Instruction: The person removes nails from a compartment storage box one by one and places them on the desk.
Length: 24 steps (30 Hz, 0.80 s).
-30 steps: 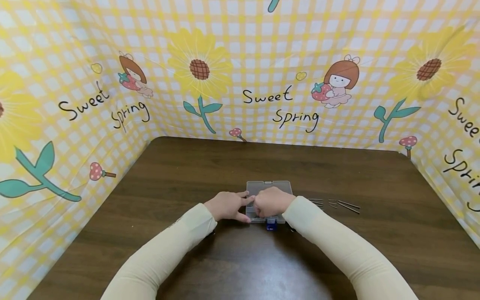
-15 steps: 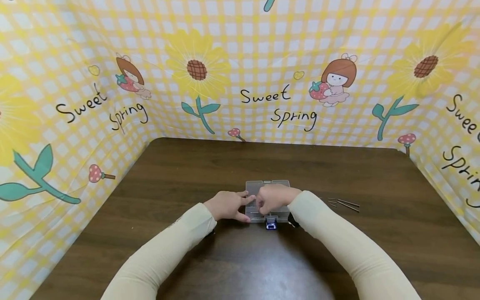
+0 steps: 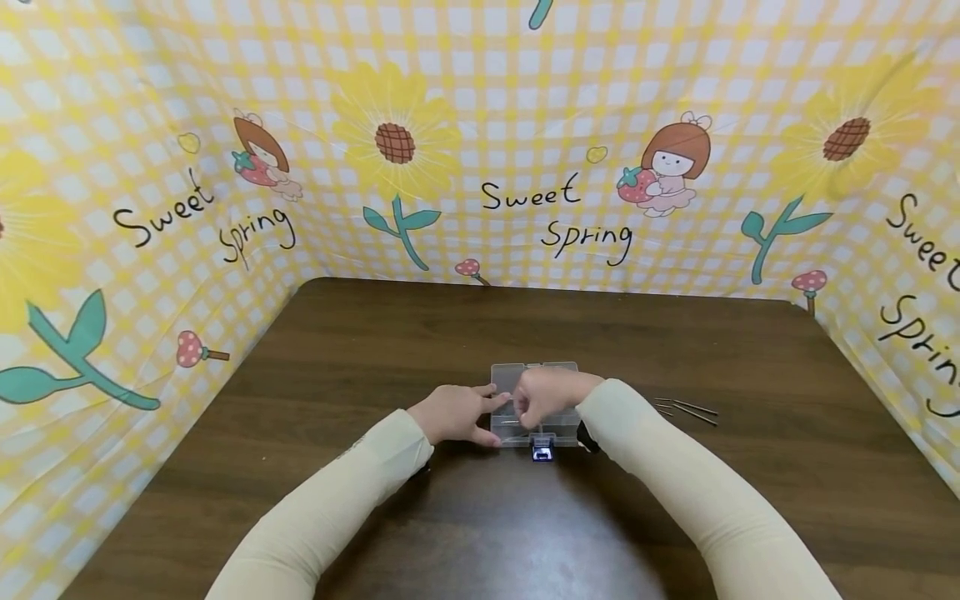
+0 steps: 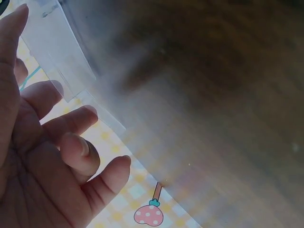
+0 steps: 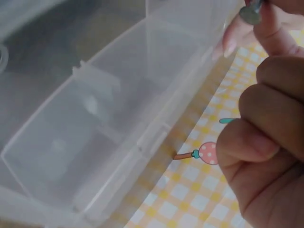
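Note:
A clear plastic box (image 3: 510,435) lies on the table with its lid (image 3: 510,375) raised at the back and a blue latch (image 3: 542,452) at its front edge. My left hand (image 3: 452,412) rests at the box's left side, fingers spread, fingertips on its edge. Over the box is my right hand (image 3: 546,395), fingers curled. In the right wrist view, it pinches a nail (image 5: 251,13) by thumb and finger; only the flat grey head shows. A thin metal piece (image 3: 510,422) shows inside the box at the left.
Several thin nails (image 3: 694,410) lie on the brown table (image 3: 405,325) right of the box, some perhaps behind the right sleeve (image 3: 645,433). A yellow checked cloth (image 3: 450,100) with flower prints encloses the table's back and sides.
My right hand has lifted and shifted a little right, uncovering more of the box's front. Its sleeve now covers some nails seen earlier. My left hand has stayed in place.

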Available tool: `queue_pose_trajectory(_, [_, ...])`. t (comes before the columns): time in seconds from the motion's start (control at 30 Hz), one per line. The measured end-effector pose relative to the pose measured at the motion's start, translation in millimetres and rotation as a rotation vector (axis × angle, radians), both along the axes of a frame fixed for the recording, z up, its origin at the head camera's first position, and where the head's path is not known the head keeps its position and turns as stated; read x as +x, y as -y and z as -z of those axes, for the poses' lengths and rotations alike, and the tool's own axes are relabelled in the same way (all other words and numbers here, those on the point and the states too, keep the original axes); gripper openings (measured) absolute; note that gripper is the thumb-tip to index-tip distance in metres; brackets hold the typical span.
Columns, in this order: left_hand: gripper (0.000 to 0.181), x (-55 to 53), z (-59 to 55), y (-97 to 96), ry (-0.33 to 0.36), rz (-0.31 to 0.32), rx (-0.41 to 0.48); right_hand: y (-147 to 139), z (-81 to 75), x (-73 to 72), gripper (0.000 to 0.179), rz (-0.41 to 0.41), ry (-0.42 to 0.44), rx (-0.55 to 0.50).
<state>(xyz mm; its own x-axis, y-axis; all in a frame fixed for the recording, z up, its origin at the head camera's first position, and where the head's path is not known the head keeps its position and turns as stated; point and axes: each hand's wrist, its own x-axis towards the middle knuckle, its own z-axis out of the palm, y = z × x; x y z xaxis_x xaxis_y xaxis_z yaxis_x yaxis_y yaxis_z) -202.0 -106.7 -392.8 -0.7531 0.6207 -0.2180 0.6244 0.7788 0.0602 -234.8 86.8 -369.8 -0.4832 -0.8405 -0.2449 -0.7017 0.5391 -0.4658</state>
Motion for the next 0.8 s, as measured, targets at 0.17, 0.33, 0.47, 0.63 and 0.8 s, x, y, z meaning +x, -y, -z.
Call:
queue_pose_trajectory(0.17, [0.074,0.9,-0.8,0.7,0.003,-0.004,-0.010,-8.4,-1.2,-3.0,0.017,-0.017,0.054,-0.038])
queue_pose_trajectory(0.33, [0.074,1.8,-1.9,1.4,0.001,-0.016,-0.014,-20.1,-1.6,-2.9,0.018,0.031,0.059,-0.025])
queue_pose_trajectory(0.47, [0.074,1.5,-0.3,0.3,0.005,-0.017,-0.016,-36.9,-3.4,0.7,0.020,0.076,0.061,-0.013])
queue_pose_trajectory(0.63, [0.075,1.2,0.9,0.2,0.022,-0.030,-0.031,-61.0,-3.6,3.3,0.025,0.115,0.037,0.001])
queue_pose_trajectory(0.8, [0.075,0.7,-0.3,-1.2,0.039,-0.033,-0.038,-85.8,1.2,3.0,0.025,0.153,0.007,0.029])
